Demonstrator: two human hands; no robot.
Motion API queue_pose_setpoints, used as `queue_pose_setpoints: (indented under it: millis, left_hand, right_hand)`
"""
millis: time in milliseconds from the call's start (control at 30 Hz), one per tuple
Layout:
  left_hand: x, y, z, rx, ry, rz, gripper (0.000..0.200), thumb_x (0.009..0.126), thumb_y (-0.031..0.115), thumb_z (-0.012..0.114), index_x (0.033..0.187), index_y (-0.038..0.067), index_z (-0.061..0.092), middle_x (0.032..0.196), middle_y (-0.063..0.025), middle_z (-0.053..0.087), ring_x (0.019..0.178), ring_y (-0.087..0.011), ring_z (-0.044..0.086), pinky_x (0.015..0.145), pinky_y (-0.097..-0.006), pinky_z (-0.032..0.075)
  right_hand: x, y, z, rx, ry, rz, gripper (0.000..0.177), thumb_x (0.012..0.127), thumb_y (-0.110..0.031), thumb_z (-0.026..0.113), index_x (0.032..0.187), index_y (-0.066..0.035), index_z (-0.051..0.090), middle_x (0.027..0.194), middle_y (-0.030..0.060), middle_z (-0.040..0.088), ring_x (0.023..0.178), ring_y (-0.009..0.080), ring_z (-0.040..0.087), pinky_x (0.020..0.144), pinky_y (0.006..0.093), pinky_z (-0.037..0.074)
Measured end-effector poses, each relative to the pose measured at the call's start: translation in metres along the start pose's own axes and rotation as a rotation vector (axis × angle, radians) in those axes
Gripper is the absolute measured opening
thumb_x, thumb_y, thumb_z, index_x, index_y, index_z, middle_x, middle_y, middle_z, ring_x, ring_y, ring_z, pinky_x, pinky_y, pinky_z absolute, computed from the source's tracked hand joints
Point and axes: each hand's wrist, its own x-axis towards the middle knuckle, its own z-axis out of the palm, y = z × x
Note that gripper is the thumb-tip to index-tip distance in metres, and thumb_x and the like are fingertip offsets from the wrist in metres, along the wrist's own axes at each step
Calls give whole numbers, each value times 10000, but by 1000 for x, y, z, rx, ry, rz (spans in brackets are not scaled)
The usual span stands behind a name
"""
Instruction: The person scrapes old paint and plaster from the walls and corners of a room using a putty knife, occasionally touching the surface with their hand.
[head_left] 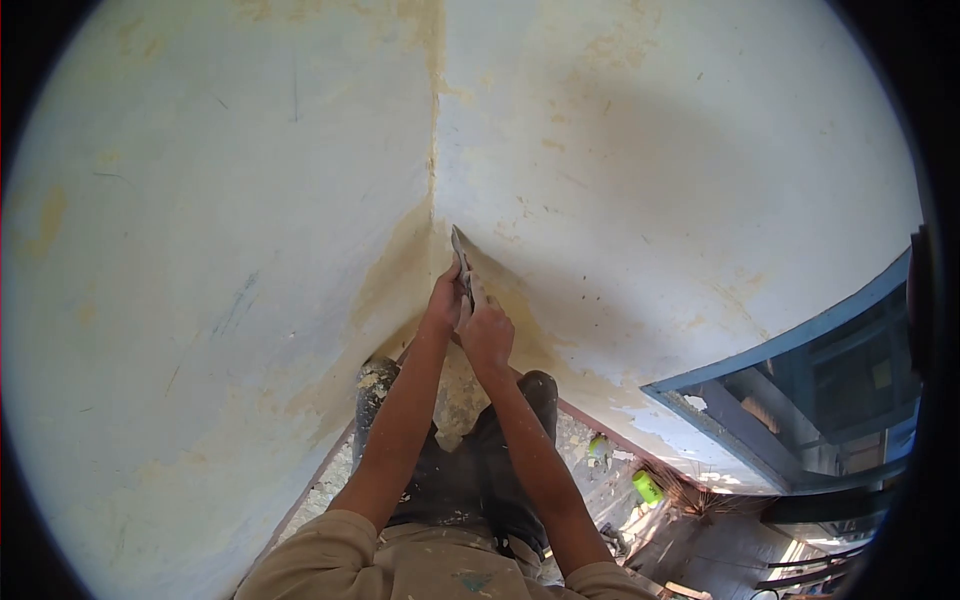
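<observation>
Close to the inner corner of two walls, my two hands are together in front of me. A narrow grey putty knife (457, 243) points up and away from me, its blade tip close to the right wall. My right hand (488, 332) is closed around its handle, fingers stretched along it. My left hand (445, 298) is closed beside it, its fingers pressed to the tool near the blade; the handle is mostly hidden. Tan patches of filler (400, 262) run down the corner (434, 150) on both walls.
A blue-framed window (790, 345) is set in the right wall. Below lie a bright green container (647, 487) and a bundle of thin sticks (695, 497). My knees are bent close to the corner, over a floor (325, 490) strewn with flakes.
</observation>
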Motion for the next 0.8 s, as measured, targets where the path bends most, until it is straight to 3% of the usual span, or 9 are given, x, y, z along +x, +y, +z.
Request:
queue_pose_setpoints:
  millis: [133,200,300,367,467,567,667,800]
  left_hand:
    - [12,2,5,35,164,-12,222,932,333,508,885,125,570,694,3,545,614,-138,539,573,-274,464]
    - [20,18,-2,21,155,44,220,928,329,515,862,124,559,671,-2,535,589,-147,534,550,-288,463]
    - [22,29,-7,-8,159,7,186,932,296,511,858,130,550,668,3,528,564,-144,531,526,-281,470]
    - [11,29,-6,-10,142,-65,137,923,257,529,885,128,557,690,5,537,565,-141,530,532,-271,478]
    - [11,19,15,41,290,-17,110,914,227,540,907,120,564,711,3,542,565,-143,523,531,-270,477]
    - [17,26,-4,-162,165,-77,191,924,259,505,915,78,561,718,-42,554,594,-183,537,560,-316,481]
    - [20,21,-9,-81,177,-33,161,926,222,485,944,79,558,756,-47,565,642,-188,547,607,-315,487]
    - [24,23,0,-57,118,39,269,924,344,506,988,90,567,851,-67,615,725,-219,577,699,-365,489]
  right_hand:
    - [0,-6,5,15,27,15,411,895,-265,499,1294,-175,455,801,147,600,615,333,629,550,412,517]
    - [8,-13,12,15,31,-15,407,894,-264,502,1287,-170,458,805,144,599,611,334,627,548,413,516]
    - [21,-30,10,38,-85,29,444,881,-271,514,1306,-148,475,848,169,606,708,357,623,632,442,506]
    - [3,-26,7,-2,-54,18,429,890,-262,505,1300,-147,456,826,158,603,645,347,626,577,425,513]
    - [8,-30,5,-12,-29,18,436,894,-254,499,1313,-154,434,820,160,603,621,344,628,558,422,519]
    - [5,-33,13,2,-15,34,442,895,-252,492,1324,-164,434,833,171,604,638,346,629,571,427,519]
    - [4,-24,16,29,-28,43,430,895,-259,489,1314,-165,455,841,181,611,664,351,631,591,435,517]
    - [33,-6,21,24,-103,-24,429,888,-279,497,1298,-154,477,830,185,623,689,360,633,624,449,515]
